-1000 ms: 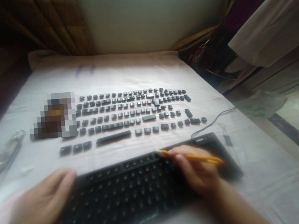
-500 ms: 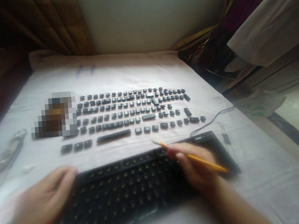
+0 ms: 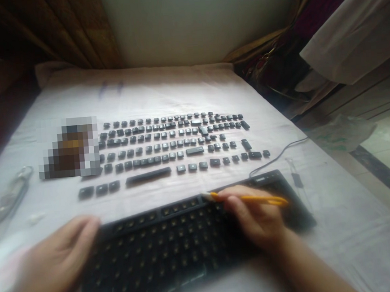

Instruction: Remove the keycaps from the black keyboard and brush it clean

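Note:
A black keyboard base (image 3: 149, 248) with its keycaps off lies tilted across the near part of the cloth. My left hand (image 3: 68, 250) is closed round its left edge, fingertips hidden beneath or behind it. In my right hand (image 3: 254, 209) is an orange brush (image 3: 263, 199), pinched between thumb and fingers. The pale tip of the brush is at the keyboard's top edge, right of its middle. Loose black keycaps (image 3: 162, 160) are laid out in rows beyond the keyboard, with the long space bar (image 3: 148, 176) in the nearest row.
A pixelated item (image 3: 70, 149) lies left of the keycaps. Farther left is a clear packet (image 3: 13, 196). The keyboard cable (image 3: 283, 150) runs off the table's right edge, and a small dark object (image 3: 297, 180) lies right of the keyboard. Curtains hang behind.
The brush has come down onto the keyboard's top edge and lies flatter in my right hand. My left hand has barely moved.

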`<state>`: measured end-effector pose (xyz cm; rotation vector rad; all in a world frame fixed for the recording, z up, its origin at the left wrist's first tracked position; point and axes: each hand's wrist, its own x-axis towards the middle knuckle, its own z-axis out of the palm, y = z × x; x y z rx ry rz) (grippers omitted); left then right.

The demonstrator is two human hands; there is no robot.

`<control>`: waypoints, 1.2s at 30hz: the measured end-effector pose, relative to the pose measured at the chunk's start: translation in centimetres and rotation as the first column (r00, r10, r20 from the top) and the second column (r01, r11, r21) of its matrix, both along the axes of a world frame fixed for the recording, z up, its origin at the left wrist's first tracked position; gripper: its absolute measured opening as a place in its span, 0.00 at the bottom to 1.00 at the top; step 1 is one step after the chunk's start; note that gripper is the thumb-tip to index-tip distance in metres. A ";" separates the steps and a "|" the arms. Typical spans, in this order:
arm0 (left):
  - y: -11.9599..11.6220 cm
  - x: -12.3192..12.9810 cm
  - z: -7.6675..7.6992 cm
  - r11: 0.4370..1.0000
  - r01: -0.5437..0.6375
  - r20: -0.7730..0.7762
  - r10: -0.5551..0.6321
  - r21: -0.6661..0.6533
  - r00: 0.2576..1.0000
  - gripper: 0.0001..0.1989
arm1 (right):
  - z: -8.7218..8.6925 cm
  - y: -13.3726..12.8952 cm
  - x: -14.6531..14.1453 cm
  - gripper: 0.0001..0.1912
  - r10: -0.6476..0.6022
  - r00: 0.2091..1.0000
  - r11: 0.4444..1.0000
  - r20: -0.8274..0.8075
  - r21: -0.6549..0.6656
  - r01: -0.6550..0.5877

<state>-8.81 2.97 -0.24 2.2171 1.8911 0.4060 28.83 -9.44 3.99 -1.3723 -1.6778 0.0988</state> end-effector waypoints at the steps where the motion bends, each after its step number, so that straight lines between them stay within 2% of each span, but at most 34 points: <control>1: 0.0 0.2 0.1 1.000 0.002 0.002 -0.002 -0.011 1.000 0.18 | 0.0 0.0 0.0 0.13 0.001 1.000 1.000 -0.004 -0.002 -0.001; 11: -0.1 0.7 0.8 0.997 0.020 0.016 -0.019 -0.078 1.000 0.19 | 0.1 -0.2 -0.5 0.14 0.005 0.993 0.999 -0.115 0.054 0.001; 16: 0.0 1.1 1.3 0.995 0.029 0.020 -0.027 -0.095 0.999 0.20 | -0.2 -0.4 -0.8 0.13 -0.068 0.986 0.994 -0.153 0.079 0.081; 20: 0.2 1.1 1.4 0.995 0.039 0.020 -0.037 -0.097 0.999 0.19 | 0.1 -0.3 -0.9 0.14 -0.026 0.990 0.996 -0.139 0.080 0.037; 25: -0.2 1.8 1.9 0.996 0.028 0.034 -0.025 -0.081 0.999 0.19 | 0.6 -0.4 -1.1 0.13 0.016 0.992 1.000 -0.128 -0.022 -0.019; 29: -0.5 2.2 2.2 0.997 0.016 0.036 -0.013 -0.081 0.999 0.19 | 0.8 -0.5 -1.2 0.12 0.020 0.999 1.000 -0.050 0.001 -0.020; 36: 0.2 1.1 1.6 0.995 0.049 0.028 -0.047 -0.089 0.999 0.19 | 1.2 -0.5 -1.2 0.12 0.029 0.998 1.000 0.048 -0.004 -0.029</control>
